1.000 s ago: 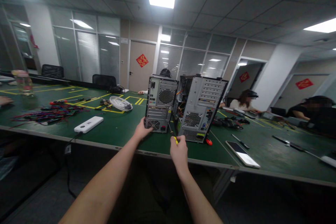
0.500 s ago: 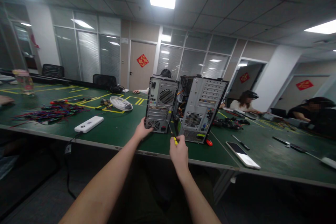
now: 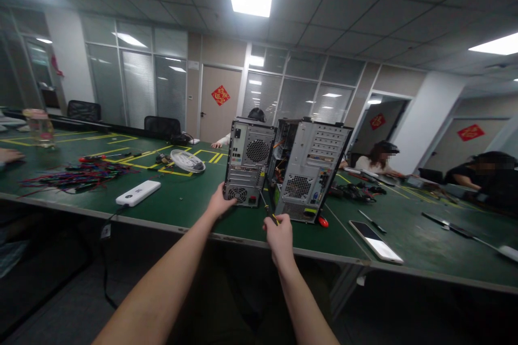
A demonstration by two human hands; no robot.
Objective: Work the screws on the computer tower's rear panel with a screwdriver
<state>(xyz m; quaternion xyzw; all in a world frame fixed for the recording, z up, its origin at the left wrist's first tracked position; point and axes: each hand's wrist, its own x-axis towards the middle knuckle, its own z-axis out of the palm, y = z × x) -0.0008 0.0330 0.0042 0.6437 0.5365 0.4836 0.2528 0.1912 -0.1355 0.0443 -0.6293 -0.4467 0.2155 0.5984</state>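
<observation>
The left computer tower [image 3: 247, 164] stands upright with its rear panel facing me. My left hand [image 3: 220, 202] grips its lower left edge, thumb near the bottom fan grille and fingers partly hidden. Closed around the black-and-yellow handle of a screwdriver [image 3: 266, 206] is my right hand [image 3: 280, 234]. The screwdriver's shaft points up to the tower's lower right rear edge; whether its tip touches a screw is too small to tell. Beside it on the right stands a second computer tower [image 3: 309, 172], with internal parts and wires showing through its side.
On the green table [image 3: 194, 213] lie a white power bank [image 3: 138, 193], a pile of coloured wires [image 3: 76, 177], a white round dish [image 3: 187, 161], a phone [image 3: 375, 241] and a red-ended tool [image 3: 322, 221]. Black cables [image 3: 358, 191] lie right of the towers. Other people sit around the table.
My right hand has shifted slightly right and down, its grip turned so less yellow handle shows. My left hand stays on the tower. Across the table, another person's hand has moved.
</observation>
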